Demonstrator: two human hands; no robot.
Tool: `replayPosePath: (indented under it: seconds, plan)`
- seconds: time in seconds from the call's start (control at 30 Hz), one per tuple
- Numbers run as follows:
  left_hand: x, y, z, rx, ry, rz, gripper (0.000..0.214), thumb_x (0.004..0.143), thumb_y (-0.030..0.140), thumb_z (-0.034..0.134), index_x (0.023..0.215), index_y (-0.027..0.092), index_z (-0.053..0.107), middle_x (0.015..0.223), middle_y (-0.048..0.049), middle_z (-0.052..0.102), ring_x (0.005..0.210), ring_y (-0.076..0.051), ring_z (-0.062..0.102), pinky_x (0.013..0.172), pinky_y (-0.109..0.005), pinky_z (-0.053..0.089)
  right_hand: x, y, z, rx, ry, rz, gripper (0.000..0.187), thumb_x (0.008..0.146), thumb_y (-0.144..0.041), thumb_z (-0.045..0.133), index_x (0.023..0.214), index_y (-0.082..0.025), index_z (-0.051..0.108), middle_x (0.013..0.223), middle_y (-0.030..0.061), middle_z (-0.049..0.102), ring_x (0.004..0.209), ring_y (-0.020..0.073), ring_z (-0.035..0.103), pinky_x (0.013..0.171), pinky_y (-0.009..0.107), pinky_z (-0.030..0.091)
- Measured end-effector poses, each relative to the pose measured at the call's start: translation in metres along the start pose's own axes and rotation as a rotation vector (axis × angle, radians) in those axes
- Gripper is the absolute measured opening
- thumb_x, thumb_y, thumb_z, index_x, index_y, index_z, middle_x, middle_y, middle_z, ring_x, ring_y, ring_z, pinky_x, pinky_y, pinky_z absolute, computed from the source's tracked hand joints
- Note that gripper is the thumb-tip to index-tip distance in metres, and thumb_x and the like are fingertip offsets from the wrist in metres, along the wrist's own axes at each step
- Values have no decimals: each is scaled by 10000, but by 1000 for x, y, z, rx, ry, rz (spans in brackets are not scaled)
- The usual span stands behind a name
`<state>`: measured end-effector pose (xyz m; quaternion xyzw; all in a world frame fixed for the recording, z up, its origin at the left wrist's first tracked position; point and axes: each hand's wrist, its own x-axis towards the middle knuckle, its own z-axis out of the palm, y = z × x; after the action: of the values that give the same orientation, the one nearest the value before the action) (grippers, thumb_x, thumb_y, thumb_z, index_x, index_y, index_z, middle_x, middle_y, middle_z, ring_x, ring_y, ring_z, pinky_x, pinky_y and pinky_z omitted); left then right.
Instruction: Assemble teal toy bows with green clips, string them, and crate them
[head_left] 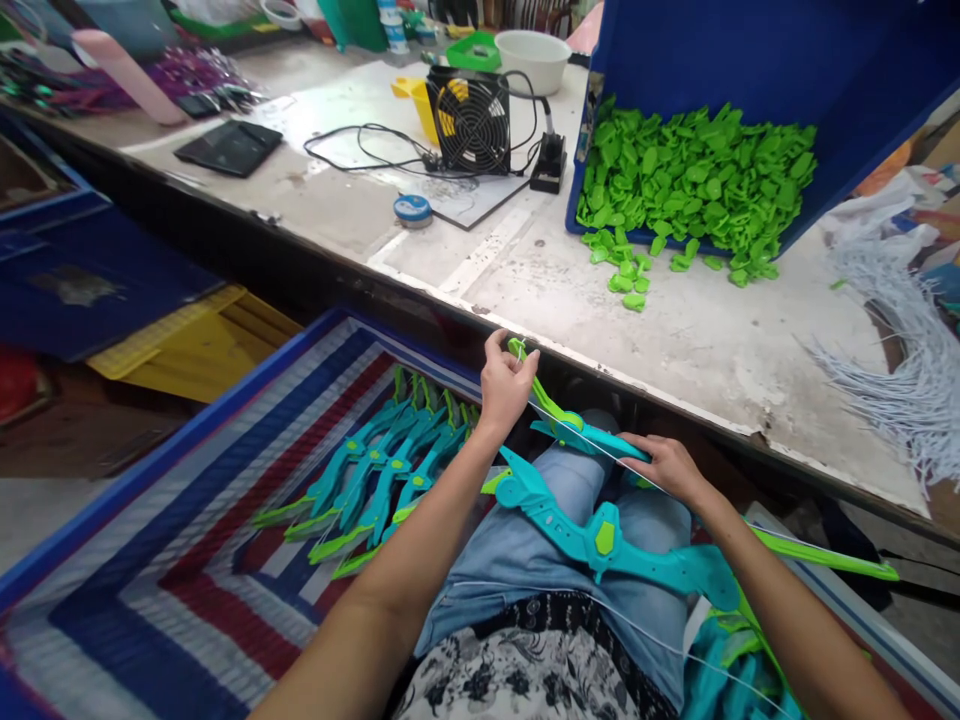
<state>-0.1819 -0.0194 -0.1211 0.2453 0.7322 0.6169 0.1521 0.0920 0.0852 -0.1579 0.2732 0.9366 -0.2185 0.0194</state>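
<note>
My left hand (508, 385) pinches the green tip of a teal-and-green toy bow (600, 440), where a white string is looped. From that tip the string runs along the bow toward my right hand (667, 465), whose fingers are closed round the teal part. Across my lap lies another teal bow section (555, 520) with a green centre piece. Whether it joins the held bow I cannot tell. Left of my left arm, several similar bows (397, 465) lie in a row on striped woven sheeting (187, 540).
On the worktable (510, 265), a tipped blue bin (705, 50) spills small green plastic pieces (697, 180). A black fan (472, 120), a blue round tin (412, 208) and a dark tablet-like slab (229, 147) stand farther left. White strings (900, 360) hang over the right edge. More bows (735, 665) lie at lower right.
</note>
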Motion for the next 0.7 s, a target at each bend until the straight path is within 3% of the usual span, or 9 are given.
replayPosePath:
  seconds: [0.13,0.23,0.33,0.4,0.57,0.7]
  plan:
    - [9,-1,-4,57,52,-10,210,771,244,661,957,155,618,538,81,425,553,-110,482,597,-220,363,-2,-6,-7,-26,-4,-35,361,894,-420,566,1183,-242,689,971,69,755,833,233,720,737,324,574]
    - [7,-3,-9,45,89,-5,151,778,217,629,916,156,617,543,81,420,543,-105,469,594,-222,369,10,-20,-18,74,115,-75,308,910,-404,538,1088,-237,726,1035,75,747,930,251,711,820,365,572]
    - [0,-3,-13,37,101,24,160,780,211,616,931,160,611,534,89,404,526,-99,452,578,-220,366,44,-53,-31,207,334,-140,283,932,-352,502,1055,-233,727,1050,77,739,985,236,691,900,373,544]
    - [-6,-3,-16,42,108,48,168,783,220,614,940,162,611,533,90,403,521,-96,446,577,-220,367,76,-83,-36,298,387,-211,272,933,-310,496,1076,-231,713,1036,74,733,974,216,683,906,357,532]
    - [-11,-3,-21,51,110,75,192,791,256,614,957,161,612,537,90,420,511,-91,446,561,-216,367,155,-137,-34,531,277,-244,210,843,-224,586,1015,-197,704,915,50,710,855,180,661,815,318,524]
    - [-11,-1,-24,62,118,69,202,799,265,606,965,152,616,541,84,431,517,-96,455,573,-220,381,175,-146,-31,636,179,-193,72,805,-197,599,789,-173,665,768,14,675,718,147,618,716,283,494]
